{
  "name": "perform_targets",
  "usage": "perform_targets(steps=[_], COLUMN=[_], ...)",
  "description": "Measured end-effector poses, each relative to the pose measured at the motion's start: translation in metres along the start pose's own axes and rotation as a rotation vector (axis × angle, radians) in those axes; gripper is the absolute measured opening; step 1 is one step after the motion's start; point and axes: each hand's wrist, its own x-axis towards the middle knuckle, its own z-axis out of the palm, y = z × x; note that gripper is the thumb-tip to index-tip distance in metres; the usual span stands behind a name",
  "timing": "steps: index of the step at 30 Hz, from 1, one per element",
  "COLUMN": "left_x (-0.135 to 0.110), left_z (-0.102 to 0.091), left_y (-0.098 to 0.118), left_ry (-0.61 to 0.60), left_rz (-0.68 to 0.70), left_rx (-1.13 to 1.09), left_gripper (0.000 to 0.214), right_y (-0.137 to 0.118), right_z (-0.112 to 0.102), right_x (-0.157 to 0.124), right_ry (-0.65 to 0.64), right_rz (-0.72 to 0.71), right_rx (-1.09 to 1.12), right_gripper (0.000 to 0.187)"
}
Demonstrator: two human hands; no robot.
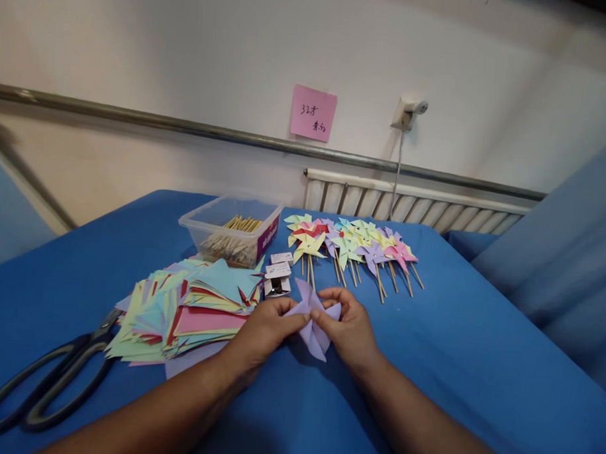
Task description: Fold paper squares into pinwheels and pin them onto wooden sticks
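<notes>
Pinwheel (315,341) was over the table (452,371), pinched between left hand (272,322) and right hand (348,324), thumbs near its centre, long axis running far-left to near-right, open box (278,272) just beyond the left hand (the nearer one).

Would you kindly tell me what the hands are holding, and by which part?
A lilac paper pinwheel is held near its centre, the left hand on its left side and the right hand opposite, thumbs close together.
</notes>
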Motion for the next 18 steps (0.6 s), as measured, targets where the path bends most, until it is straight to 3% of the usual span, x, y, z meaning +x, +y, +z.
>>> perform_targets(steps=[4, 9, 13, 18], left_x=[-0.004, -0.006, -0.006, -0.002], left_z=[0.012, 0.016, 0.016, 0.021], left_y=[-0.007, -0.013, -0.015, -0.013], left_ry=[-0.025, -0.003, -0.011, -0.013], left_rz=[-0.058, -0.172, -0.132, -0.013], left_rx=[-0.246, -0.476, -0.461, -0.349], left_gripper=[0.024, 0.014, 0.013, 0.018], right_y=[0.006, 0.013, 0.015, 0.014], right_z=[0.006, 0.001, 0.001, 0.008], right_x=[0.0, 0.004, 0.004, -0.001], right_ry=[0.155, 0.272, 0.303, 0.251], right_rz=[-0.065, -0.075, -0.064, -0.067], right_rx=[0.027, 0.11, 0.131, 0.09], right_gripper=[0.035, 0.038, 0.038, 0.038])
